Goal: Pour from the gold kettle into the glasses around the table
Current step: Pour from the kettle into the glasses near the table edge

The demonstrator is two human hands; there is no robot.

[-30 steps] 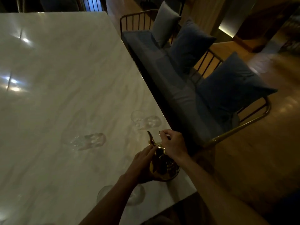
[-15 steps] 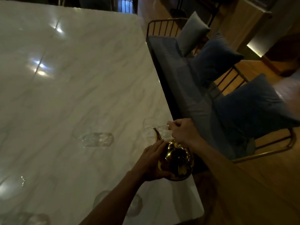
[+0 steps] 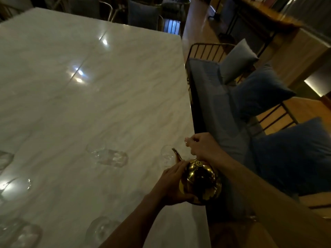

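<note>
Two-handed hold on the gold kettle (image 3: 200, 181), just above the right edge of the counter (image 3: 107, 104), belly partly out past that edge, spout aimed at the nearest glass (image 3: 167, 155). Left hand (image 3: 170, 187) cupped round the belly below the spout, fingers and thumb wrapped against the metal; right hand (image 3: 202, 148) curled tight above the lid, seemingly pinching the handle, though too dim to make out the handle itself. Likely to miss on a fast tip: clear glass, poor light, narrow spout overlapping the rim in view but not plainly over it. Could also knock that glass, close to the edge, with spout or left knuckles and send it off toward the bench (image 3: 206, 97) and its blue cushions (image 3: 259, 90). Any overshoot bound to run across the smooth marble and drip onto the seat. If hot, risk of a flinch from the bare palm on the belly. Second glass (image 3: 109, 156) well apart to the left, third glass (image 3: 102, 230) just beside the left forearm, easy to clip with an elbow when moving on.
</note>
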